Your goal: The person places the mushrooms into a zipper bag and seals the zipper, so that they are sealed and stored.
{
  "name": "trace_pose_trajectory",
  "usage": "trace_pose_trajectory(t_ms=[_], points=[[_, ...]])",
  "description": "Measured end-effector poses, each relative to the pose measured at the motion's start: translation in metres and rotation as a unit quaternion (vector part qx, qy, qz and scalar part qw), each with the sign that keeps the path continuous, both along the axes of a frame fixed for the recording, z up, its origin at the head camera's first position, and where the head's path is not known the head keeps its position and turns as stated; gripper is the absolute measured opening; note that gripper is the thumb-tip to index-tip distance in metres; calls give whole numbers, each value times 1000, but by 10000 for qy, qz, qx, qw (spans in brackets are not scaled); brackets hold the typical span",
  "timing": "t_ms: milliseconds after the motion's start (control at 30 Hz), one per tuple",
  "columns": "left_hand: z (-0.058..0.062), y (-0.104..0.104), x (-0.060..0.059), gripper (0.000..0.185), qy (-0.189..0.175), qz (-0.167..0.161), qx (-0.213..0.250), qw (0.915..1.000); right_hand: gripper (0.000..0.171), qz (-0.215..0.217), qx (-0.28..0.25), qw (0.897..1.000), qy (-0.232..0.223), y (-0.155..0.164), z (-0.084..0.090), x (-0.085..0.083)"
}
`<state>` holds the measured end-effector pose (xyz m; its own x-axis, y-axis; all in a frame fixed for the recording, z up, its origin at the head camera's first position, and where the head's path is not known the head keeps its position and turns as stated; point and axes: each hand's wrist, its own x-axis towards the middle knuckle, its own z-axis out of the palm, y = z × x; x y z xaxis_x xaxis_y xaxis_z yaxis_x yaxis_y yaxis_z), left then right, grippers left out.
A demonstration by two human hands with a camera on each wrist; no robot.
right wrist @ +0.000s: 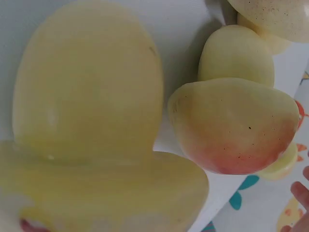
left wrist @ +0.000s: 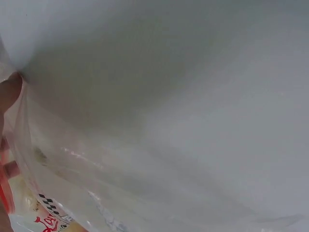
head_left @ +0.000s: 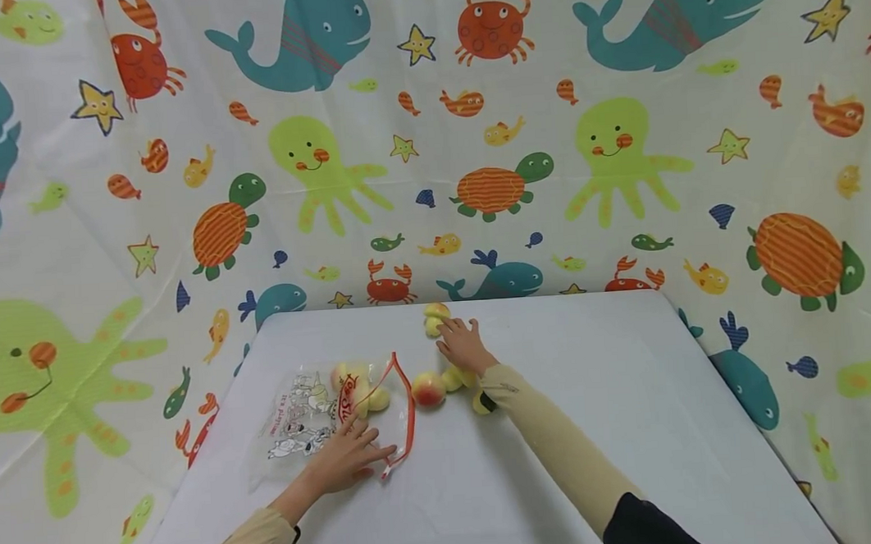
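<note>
My left hand (head_left: 345, 457) rests with spread fingers on the clear printed plastic bag (head_left: 290, 452), near its red-edged mouth (head_left: 411, 413). Its thumb (left wrist: 10, 92) touches the film in the left wrist view. Several pale yellow mushroom-shaped pieces (head_left: 377, 399) show through the bag. At the table's far side, my right hand (head_left: 466, 348) reaches beside another mushroom-shaped piece (head_left: 434, 327); contact is unclear. Below that hand are a piece with a red-blushed cap (head_left: 428, 390) and others partly hidden by the sleeve. The right wrist view shows a blushed cap (right wrist: 236, 130) close up.
The white table (head_left: 635, 409) runs up to a hanging cloth (head_left: 426, 100) printed with sea animals. More of this cloth hangs at both sides. A dark patch (head_left: 488, 401) shows by the piece under the right wrist.
</note>
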<state>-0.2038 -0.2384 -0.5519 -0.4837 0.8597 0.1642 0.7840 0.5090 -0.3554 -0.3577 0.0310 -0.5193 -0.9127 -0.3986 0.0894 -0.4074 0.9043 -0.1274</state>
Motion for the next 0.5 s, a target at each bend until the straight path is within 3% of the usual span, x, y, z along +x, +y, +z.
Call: trace_pose_trajectory(t_ms=[500], points=[[0, 3, 1, 51, -102, 120, 149, 9998, 42, -187, -148, 9985, -498, -3, -4, -11]])
